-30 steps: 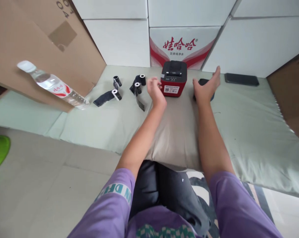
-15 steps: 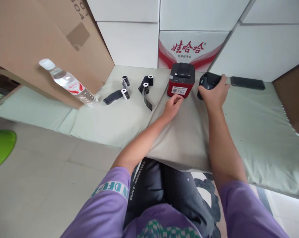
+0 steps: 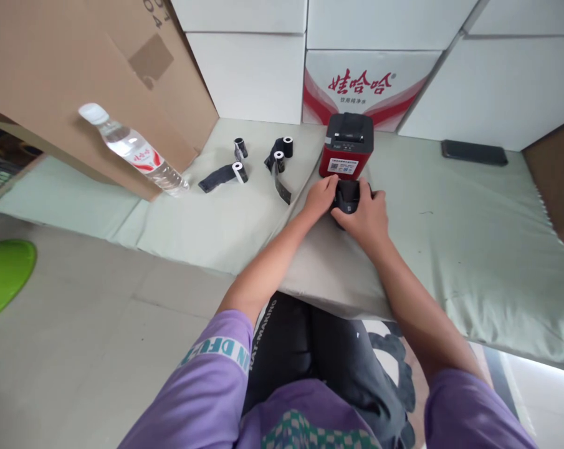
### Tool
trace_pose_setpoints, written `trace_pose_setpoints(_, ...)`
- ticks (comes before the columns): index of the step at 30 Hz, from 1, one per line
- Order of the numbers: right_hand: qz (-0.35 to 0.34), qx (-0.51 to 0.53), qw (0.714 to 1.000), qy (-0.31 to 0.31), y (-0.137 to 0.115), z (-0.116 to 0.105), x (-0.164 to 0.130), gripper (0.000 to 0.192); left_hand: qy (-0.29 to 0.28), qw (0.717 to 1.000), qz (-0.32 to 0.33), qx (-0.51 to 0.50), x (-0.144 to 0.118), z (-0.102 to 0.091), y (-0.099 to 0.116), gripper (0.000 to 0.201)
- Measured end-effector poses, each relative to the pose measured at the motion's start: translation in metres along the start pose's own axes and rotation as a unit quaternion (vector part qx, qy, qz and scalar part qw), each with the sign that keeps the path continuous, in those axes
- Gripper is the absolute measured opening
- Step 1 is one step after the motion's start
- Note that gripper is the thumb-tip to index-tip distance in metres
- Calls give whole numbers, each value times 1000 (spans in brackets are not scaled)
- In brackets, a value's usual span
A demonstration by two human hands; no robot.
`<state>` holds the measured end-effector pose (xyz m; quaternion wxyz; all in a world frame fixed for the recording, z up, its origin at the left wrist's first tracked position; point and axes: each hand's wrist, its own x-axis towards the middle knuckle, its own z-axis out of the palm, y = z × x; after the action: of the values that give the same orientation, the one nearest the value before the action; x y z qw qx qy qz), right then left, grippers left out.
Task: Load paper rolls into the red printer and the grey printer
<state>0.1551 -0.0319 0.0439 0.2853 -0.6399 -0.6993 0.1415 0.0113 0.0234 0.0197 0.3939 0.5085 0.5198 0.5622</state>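
Both hands hold a small black device (image 3: 348, 196) just near the red printer (image 3: 346, 147). The left hand (image 3: 320, 196) curls on its left side, and the right hand (image 3: 363, 218) wraps around it.

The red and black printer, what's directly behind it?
Behind the red and black box-shaped printer stands a white cardboard carton with red lettering, against the pale green mat. The carton's lower edge is hidden by the printer.

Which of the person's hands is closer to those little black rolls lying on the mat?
Left. The left hand lies just right of the black rolls, touching a small black device. The right hand grips that device from its far side, farther from the rolls.
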Motion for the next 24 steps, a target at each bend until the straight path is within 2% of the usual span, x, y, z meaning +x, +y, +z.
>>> trace_pose_setpoints(5,7,-20,1000,-19,-3,-2,-5,105,3,998,12,57,5,-3,-9,32)
trace_pose_setpoints(9,27,14,999,-34,3,-7,2,91,10,991,15,136,2,-2,-8,23)
trace_pose_setpoints(13,43,105,993,18,23,4,19,71,13,979,17,205,-4,-2,-5,22)
trace_pose_setpoints(16,45,227,971,60,39,21,32,63,-2,977,20,210,-6,-2,-6,24)
trace_pose_setpoints(19,60,312,946,62,50,33,39,70,-10,978,21,209,-5,-2,-9,24)
trace_pose_setpoints(24,74,353,931,62,53,39,41,81,-20,975,29,218,-3,-3,-14,20)
